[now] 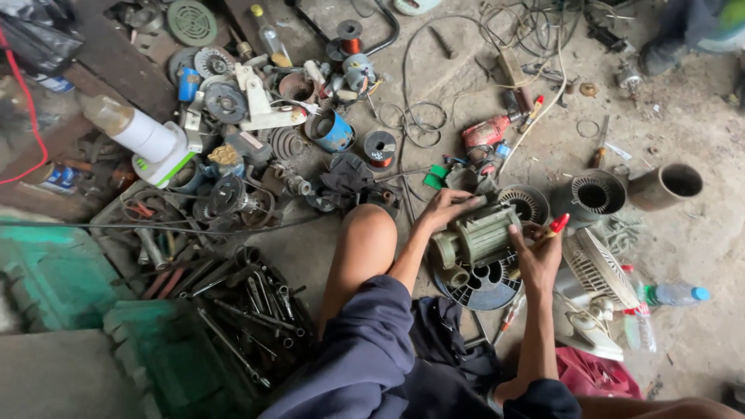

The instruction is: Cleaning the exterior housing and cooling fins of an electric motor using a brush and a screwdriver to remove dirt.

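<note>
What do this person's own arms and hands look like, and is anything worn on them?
Both arms are bare, with no sleeves in view, and slim. The left hand and right hand wear no gloves; no rings, watch or bands are visible. Dark navy clothing covers the lap.
</note>
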